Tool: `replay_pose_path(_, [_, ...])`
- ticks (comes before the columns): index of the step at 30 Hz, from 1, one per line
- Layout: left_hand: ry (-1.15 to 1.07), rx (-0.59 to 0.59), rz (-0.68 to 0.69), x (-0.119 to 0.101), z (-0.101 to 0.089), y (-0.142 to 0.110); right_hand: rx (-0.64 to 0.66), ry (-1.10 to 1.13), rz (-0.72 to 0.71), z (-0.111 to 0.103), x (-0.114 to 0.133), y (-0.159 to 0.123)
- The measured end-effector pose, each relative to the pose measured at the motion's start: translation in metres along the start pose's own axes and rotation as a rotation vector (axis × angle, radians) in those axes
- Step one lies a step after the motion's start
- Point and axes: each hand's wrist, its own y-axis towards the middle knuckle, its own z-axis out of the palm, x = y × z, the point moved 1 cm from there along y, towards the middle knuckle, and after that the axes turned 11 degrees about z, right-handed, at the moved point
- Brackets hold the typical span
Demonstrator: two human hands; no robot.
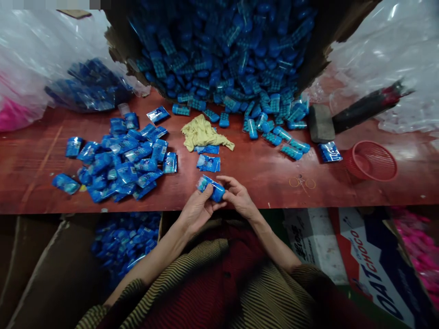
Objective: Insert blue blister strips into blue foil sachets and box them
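Note:
My left hand is closed around a small blue container in a printed plastic sleeve, its thumb lying along the near side. My right hand pinches the container's right end between thumb and fingers. Just beyond my hands lies a flat blue printed sleeve, and behind it a crumpled yellow cloth rests partly on more sleeves. To the left is a heap of sleeved blue containers. Unsleeved blue containers with clear ends spill across the back of the table.
A torn cardboard box full of blue containers stands at the back. On the right are a red plastic basket, a grey block and a dark-handled tool. Rubber bands lie nearby. Below the table's front edge sit boxes.

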Motion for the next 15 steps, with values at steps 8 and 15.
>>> replay_pose_path(8, [-0.029,0.036,-0.005,0.001,-0.004,-0.001,0.099,0.023,0.013,0.000,0.002,0.001])
replay_pose_path(15, [-0.022,0.019,-0.009,0.004,-0.001,-0.002,-0.025,-0.097,-0.028,0.003,-0.003,-0.005])
